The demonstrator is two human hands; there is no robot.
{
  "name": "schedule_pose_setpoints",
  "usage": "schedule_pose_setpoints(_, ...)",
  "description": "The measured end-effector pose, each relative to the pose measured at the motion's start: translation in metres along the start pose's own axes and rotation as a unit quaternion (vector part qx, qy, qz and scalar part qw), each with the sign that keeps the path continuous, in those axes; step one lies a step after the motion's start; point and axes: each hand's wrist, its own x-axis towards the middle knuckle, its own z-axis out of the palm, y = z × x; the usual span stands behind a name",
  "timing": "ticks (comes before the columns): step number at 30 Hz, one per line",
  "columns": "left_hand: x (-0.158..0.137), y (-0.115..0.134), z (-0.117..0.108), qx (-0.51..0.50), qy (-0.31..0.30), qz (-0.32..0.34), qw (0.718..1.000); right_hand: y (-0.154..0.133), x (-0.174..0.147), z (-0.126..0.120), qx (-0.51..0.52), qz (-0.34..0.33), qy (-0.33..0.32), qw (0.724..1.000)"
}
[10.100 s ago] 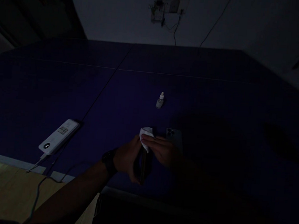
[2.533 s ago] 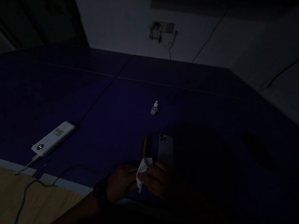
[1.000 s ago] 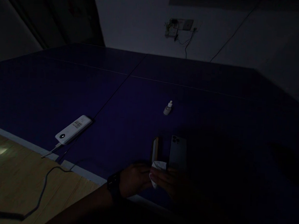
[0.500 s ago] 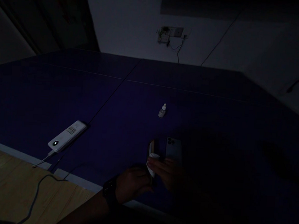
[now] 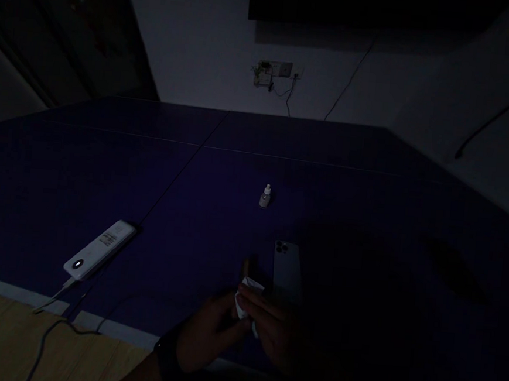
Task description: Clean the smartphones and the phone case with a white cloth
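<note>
In dim light, my right hand [image 5: 270, 329] presses a folded white wipe or tissue [image 5: 252, 284] between its fingers. My left hand [image 5: 208, 333], with a dark watch on the wrist, is closed close against the wipe; what its fingers grip is hidden. Just beyond the wipe, a narrow brownish object [image 5: 245, 267] shows, too dark to name. A phone [image 5: 287, 269] lies back up beside my right hand, its camera lenses at the far end. Farther off stands a small bottle [image 5: 265, 199] with a white dropper top.
A white power bank [image 5: 100, 250] with a lit display lies on the dark blue table [image 5: 182, 208] at left, its cable hanging over the near edge. A dark flat shape [image 5: 455, 268] lies at right. Wall sockets [image 5: 275, 70] are behind.
The view has tilted up and shifted slightly. My left hand has come up closer to the wipe and my right hand, and the brownish object is now more covered.
</note>
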Motion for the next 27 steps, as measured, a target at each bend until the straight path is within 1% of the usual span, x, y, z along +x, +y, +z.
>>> schedule_pose_setpoints(3, -0.003, 0.004, 0.009, -0.029, 0.027, -0.054, 0.998, 0.003, 0.004, -0.004, 0.029, 0.009, 0.004, 1.000)
schedule_pose_setpoints(7, -0.007, 0.003, 0.014, -0.012, 0.037, -0.065, 0.997, 0.030, 0.021, -0.016, 0.019, 0.032, 0.034, 0.999)
schedule_pose_setpoints(10, -0.007, 0.001, 0.016, 0.009, 0.046, -0.076, 0.996, 0.040, 0.034, -0.019, -0.003, 0.005, 0.032, 0.999)
schedule_pose_setpoints(12, -0.006, 0.000, 0.018, 0.019, 0.057, -0.080, 0.995, 0.037, 0.036, -0.017, -0.015, -0.030, 0.013, 0.999)
schedule_pose_setpoints(15, -0.004, 0.002, 0.021, 0.032, 0.069, -0.072, 0.995, 0.028, 0.029, -0.012, -0.021, -0.091, -0.036, 0.995)
schedule_pose_setpoints(17, -0.004, 0.004, 0.021, 0.040, 0.075, -0.063, 0.994, 0.027, 0.024, -0.011, -0.024, -0.114, -0.062, 0.991)
schedule_pose_setpoints(19, -0.004, 0.006, 0.020, 0.047, 0.077, -0.060, 0.994, 0.033, 0.027, -0.012, -0.034, -0.115, -0.064, 0.991)
schedule_pose_setpoints(22, -0.006, 0.007, 0.019, 0.048, 0.068, -0.059, 0.995, 0.047, 0.037, -0.016, -0.055, -0.085, -0.026, 0.995)
schedule_pose_setpoints(24, -0.008, 0.006, 0.018, 0.043, 0.068, -0.061, 0.995, 0.049, 0.040, -0.016, -0.063, -0.073, -0.015, 0.995)
schedule_pose_setpoints(27, -0.008, 0.005, 0.020, 0.033, 0.083, -0.058, 0.994, 0.038, 0.032, -0.013, -0.042, -0.111, -0.035, 0.992)
